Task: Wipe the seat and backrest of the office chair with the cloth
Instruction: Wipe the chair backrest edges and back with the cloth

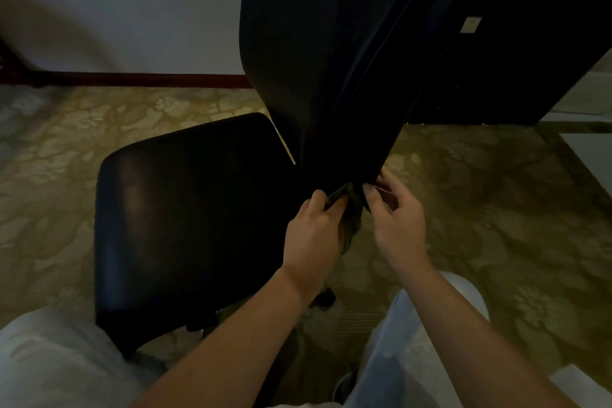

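Office chair [231, 195] with black upholstery, seen from above on a floral-patterned olive carpet [66, 159]. Its seat [185, 209] lies left of centre, and its backrest [314, 43] rises towards the camera and narrows to a lower edge just right of the seat's rear corner. The cloth [351, 228], dark green and crumpled, sits at that lower edge of the backrest, between the two hands, with a loose fold hanging below it. The left hand [314, 228] holds the cloth, its fingers curled round the upper part of the fabric and its knuckles near the backrest. The right hand [394, 219] is just beside it; its fingers [371, 192] are partly curled and their tips meet the backrest's lower edge next to the cloth, but whether they pinch the cloth, the edge, or nothing cannot be told in the dim light. Both forearms are bare and enter from the bottom of the view. Pale trousers [430, 325] cover the person's knees, one on each side of the arms. A chair caster [326, 296] shows beneath the left wrist. Behind the chair stand a pale wall [132, 10] with a dark red skirting board [132, 79], and at right a dark cabinet [530, 60] bearing a small white label [470, 25].
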A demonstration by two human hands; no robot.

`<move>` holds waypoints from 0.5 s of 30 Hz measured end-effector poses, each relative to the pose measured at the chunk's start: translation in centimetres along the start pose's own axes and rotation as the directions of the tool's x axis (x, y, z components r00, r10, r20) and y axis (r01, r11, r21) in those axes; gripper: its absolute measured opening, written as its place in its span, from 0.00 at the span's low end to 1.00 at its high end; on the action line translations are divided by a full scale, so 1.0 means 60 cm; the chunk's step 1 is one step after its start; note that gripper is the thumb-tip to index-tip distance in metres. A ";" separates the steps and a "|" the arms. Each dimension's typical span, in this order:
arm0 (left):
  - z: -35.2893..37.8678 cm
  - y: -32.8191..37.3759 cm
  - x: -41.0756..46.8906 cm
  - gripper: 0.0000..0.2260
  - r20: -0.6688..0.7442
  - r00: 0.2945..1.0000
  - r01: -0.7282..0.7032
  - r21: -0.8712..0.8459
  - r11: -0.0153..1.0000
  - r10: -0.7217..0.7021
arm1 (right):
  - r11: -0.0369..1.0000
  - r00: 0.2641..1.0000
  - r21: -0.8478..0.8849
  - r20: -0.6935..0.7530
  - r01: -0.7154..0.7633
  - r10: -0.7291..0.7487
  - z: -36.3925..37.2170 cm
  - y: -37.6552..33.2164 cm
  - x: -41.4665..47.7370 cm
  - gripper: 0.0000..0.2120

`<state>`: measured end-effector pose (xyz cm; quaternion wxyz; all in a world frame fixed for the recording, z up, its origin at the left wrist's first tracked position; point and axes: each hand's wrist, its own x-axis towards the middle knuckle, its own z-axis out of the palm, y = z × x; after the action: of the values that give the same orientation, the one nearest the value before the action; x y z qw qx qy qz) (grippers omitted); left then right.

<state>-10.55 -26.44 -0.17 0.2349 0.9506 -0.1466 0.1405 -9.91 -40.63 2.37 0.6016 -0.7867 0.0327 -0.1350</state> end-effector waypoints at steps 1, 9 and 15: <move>0.004 0.000 -0.003 0.15 0.002 1.000 0.009 -0.007 1.000 -0.009 | 1.000 1.000 0.006 -0.002 -0.004 0.004 0.000 0.002 0.000 0.19; 0.034 -0.033 -0.022 0.17 0.373 0.911 0.143 0.110 0.984 -0.174 | 0.999 0.999 0.039 0.012 -0.033 0.032 0.001 0.020 -0.002 0.18; 0.013 -0.040 -0.044 0.16 0.148 0.988 0.042 -0.002 0.999 -0.042 | 0.989 0.994 0.108 0.060 -0.097 0.091 0.001 0.041 -0.004 0.18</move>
<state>-11.96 -24.22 -2.67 0.2284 0.9607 -0.1439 0.0640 -9.87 -41.17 -0.03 0.6506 -0.7531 0.0457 -0.0864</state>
